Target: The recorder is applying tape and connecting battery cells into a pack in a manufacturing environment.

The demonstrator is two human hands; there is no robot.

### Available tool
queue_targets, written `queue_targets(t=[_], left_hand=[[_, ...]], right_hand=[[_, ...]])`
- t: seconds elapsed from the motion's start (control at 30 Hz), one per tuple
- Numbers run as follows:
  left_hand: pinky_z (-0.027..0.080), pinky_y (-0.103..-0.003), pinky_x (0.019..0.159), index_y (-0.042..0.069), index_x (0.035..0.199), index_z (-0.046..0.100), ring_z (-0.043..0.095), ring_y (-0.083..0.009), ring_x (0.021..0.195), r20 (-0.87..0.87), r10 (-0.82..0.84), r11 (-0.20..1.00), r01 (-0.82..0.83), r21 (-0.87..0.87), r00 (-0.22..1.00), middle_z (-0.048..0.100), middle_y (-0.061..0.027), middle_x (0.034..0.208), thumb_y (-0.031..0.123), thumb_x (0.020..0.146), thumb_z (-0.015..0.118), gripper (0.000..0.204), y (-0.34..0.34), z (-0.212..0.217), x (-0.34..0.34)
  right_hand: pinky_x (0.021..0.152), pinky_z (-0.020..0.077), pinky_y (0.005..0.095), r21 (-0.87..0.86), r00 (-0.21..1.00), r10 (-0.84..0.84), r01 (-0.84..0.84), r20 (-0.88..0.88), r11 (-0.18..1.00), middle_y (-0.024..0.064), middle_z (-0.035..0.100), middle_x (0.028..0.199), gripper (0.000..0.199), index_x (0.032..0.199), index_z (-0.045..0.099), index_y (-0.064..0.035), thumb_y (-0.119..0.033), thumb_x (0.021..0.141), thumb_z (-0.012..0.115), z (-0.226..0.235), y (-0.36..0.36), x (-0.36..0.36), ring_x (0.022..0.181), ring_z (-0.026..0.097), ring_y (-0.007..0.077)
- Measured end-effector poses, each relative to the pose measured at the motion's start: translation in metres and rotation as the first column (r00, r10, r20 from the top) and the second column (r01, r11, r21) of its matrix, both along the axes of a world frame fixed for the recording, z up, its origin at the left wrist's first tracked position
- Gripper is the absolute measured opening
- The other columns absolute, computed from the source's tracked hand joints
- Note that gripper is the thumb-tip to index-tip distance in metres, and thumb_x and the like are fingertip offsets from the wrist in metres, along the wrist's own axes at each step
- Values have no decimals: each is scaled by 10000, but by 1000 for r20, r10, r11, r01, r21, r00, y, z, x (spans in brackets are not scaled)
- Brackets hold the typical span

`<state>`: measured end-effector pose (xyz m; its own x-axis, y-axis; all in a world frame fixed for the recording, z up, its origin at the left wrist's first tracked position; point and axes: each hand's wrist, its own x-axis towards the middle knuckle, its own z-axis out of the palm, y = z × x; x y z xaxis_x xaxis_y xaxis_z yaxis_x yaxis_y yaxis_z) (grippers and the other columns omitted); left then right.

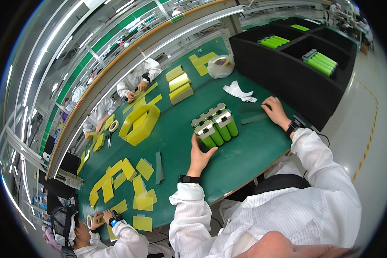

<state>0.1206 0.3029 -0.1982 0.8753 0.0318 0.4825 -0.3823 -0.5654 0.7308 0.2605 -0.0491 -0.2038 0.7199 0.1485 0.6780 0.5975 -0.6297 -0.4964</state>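
Battery pack [218,135], green, stands on the bench [241,167] — left hand [199,158], grip spread wide, touching its near-left corner; right hand [276,112] loosely curled beside a dark strip [253,119] — whether pinching it, I can't tell.

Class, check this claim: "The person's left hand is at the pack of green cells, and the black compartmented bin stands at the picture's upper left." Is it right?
Not quite: the side is wrong. The head view shows the black compartmented bin at the picture's upper right. The person's left hand is at the pack of green cells.
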Motion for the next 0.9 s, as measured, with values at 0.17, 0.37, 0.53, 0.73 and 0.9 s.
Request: queue_targets(t=[0.17,0.37,0.53,0.73,0.9], left_hand=[[459,-356,937,-19,1311,374,580,-273,1108,-156,-8,991,-13,-133,988,583,-193,1195,165,730,808,748,-8,-5,11],[467,-350,926,-28,1255,442,591,-259,1084,-259,36,996,-54,-65,965,601,-169,1175,148,738,799,652,-17,24,4],[488,-342,883,-26,1143,565,624,-229,1010,-252,55,997,-66,-33,966,655,-138,1086,124,733,792,493,-4,14,4],[453,-357,943,-5,1270,395,563,-283,1117,-332,38,996,-64,-68,943,559,-178,1211,154,717,812,711,12,2,4],[391,-388,1025,5,1406,255,482,-312,1217,-203,88,995,-96,-30,975,455,-182,1340,228,646,866,1000,6,24,-9]], right_hand=[[765,456,332,245,995,-4,-21,102,969,107,609,868,136,934,604,12,-118,896,588,21,3,3,841,589,262],[634,455,263,345,953,266,-203,-147,916,58,621,707,176,1005,601,28,-116,933,530,101,29,23,668,585,110],[594,441,232,556,860,500,-368,-102,745,29,611,735,198,1087,608,10,-96,943,524,117,66,53,634,550,80],[521,391,188,659,781,591,-339,-201,671,25,604,766,200,1137,570,-26,-101,959,518,56,95,42,573,488,39],[506,378,197,698,830,555,-372,-44,612,9,557,705,167,1095,573,-18,-43,942,510,72,95,11,553,463,46]])
